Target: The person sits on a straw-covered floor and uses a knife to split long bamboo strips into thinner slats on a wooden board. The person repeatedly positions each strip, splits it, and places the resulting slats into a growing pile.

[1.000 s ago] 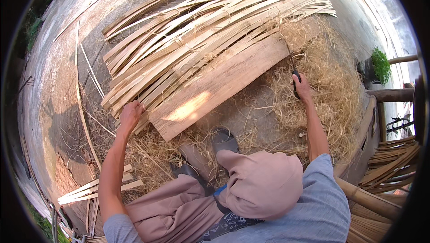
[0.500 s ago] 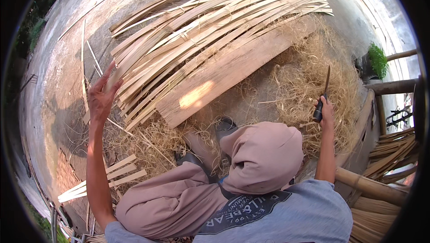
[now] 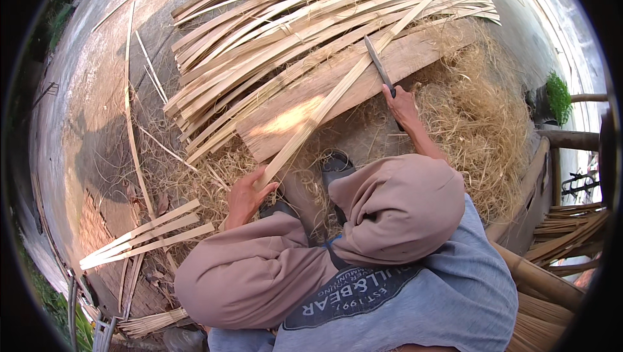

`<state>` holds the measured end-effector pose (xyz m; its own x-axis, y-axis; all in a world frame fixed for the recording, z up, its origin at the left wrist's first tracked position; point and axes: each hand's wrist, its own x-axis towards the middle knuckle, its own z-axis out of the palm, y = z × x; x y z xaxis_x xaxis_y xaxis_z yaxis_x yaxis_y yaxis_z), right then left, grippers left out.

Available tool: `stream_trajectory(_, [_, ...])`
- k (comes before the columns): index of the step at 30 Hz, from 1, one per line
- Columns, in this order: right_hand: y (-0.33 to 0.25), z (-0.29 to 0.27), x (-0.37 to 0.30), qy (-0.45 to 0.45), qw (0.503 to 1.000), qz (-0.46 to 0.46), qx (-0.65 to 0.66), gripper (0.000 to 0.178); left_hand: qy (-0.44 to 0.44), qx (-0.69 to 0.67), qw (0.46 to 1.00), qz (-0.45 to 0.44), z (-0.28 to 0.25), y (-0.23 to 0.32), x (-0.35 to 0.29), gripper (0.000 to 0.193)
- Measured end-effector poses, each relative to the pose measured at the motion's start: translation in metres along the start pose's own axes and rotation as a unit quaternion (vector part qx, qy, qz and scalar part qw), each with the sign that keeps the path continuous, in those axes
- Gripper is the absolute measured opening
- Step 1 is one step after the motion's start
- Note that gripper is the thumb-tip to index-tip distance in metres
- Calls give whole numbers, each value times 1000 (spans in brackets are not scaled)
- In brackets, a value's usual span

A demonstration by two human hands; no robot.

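Observation:
My left hand (image 3: 245, 197) grips the near end of a long, pale bamboo strip (image 3: 318, 115), just in front of my left knee. From there the strip slants up to the right, across a flat wooden board (image 3: 279, 125) and over the pile behind it. In my right hand (image 3: 401, 107) is a knife (image 3: 378, 63) with a dark handle. Its blade points up and to the left, lying at the strip over the board; whether it touches the strip I cannot tell. Behind the board lies a broad pile of bamboo strips (image 3: 259, 60).
Curly shavings (image 3: 483, 118) heap up to the right of the board. A few short strips (image 3: 143, 235) fan out at the left, near a long thin strip (image 3: 130, 105) on the ground. Bamboo poles (image 3: 538, 277) and bundled strips (image 3: 571, 235) stand at the right edge.
My left hand has come from the pile's left end toward my knees, now with one strip drawn across the board. My right hand has swung the knife leftward from above the shavings to the strip.

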<state>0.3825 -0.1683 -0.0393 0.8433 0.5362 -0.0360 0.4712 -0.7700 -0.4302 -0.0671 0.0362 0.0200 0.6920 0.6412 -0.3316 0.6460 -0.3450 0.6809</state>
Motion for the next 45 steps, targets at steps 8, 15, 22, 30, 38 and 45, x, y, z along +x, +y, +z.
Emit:
stream_trajectory(8, [-86,4,-120,-232,955,-184,19,70,-107,-19,990,-90,11,-24,18,56])
stream_trajectory(15, [-19,-11,-34,-81,995,-60,20,69,-72,-89,985,-129,-2,-33,-26,55])
stream_trajectory(22, [-14,-17,-24,-119,990,17,73,68,-99,-118,962,-225,-18,-56,-65,56])
stream_trajectory(30, [9,-38,26,-2,990,92,104,69,-139,-112,959,-220,-22,-113,-91,38])
stream_trajectory(38, [-73,18,-107,-223,955,-192,28,63,93,51,994,2,12,-83,-77,46])
stream_trajectory(45, [-25,3,-58,-143,982,-123,26,58,32,-74,995,-63,-12,-49,-76,40])
